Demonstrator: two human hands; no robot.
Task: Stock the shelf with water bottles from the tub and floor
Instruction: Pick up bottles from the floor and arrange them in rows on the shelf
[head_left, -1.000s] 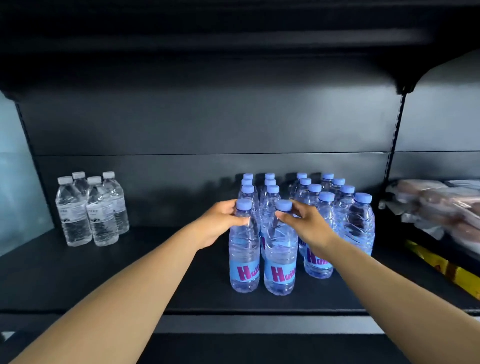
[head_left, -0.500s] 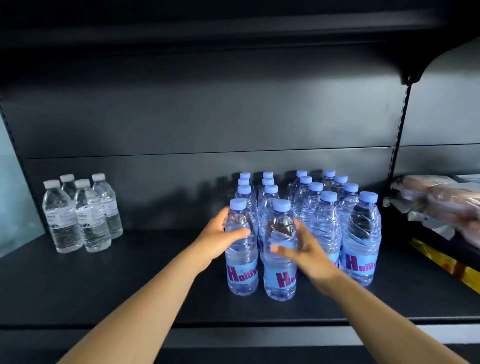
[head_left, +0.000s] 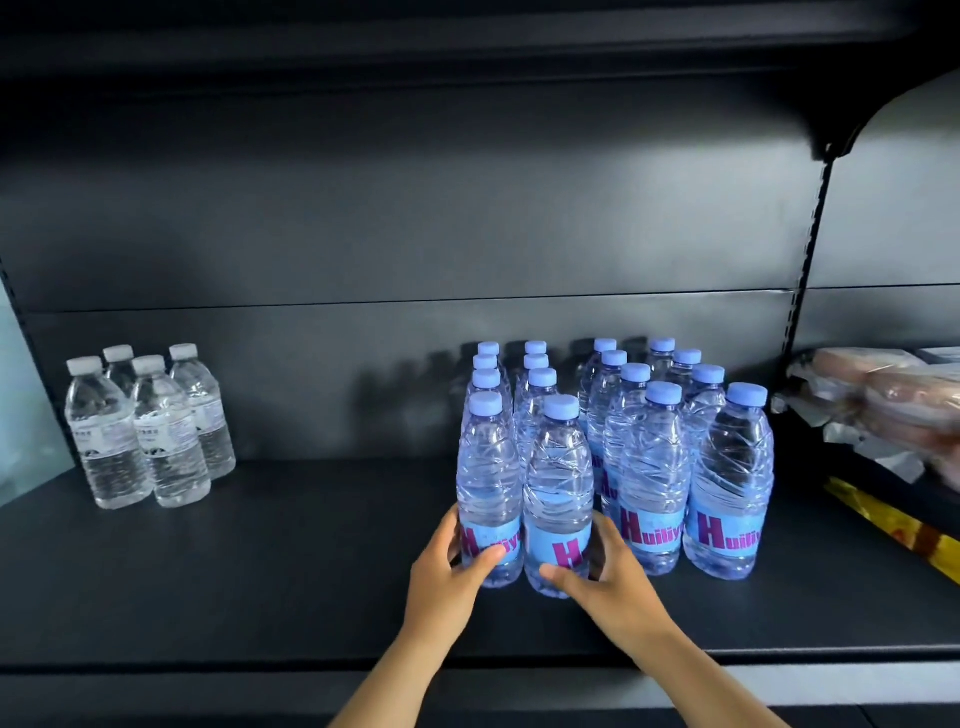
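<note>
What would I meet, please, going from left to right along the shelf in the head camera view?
White-capped bottles → bare shelf → left hand → right hand → blue-capped bottles → wrapped packages.

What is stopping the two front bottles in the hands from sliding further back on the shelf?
The bottles right behind them. The left hand grips the left front bottle and the right hand grips the right front bottle; more blue-capped bottles stand in rows directly behind, reaching toward the shelf's back wall.
</note>
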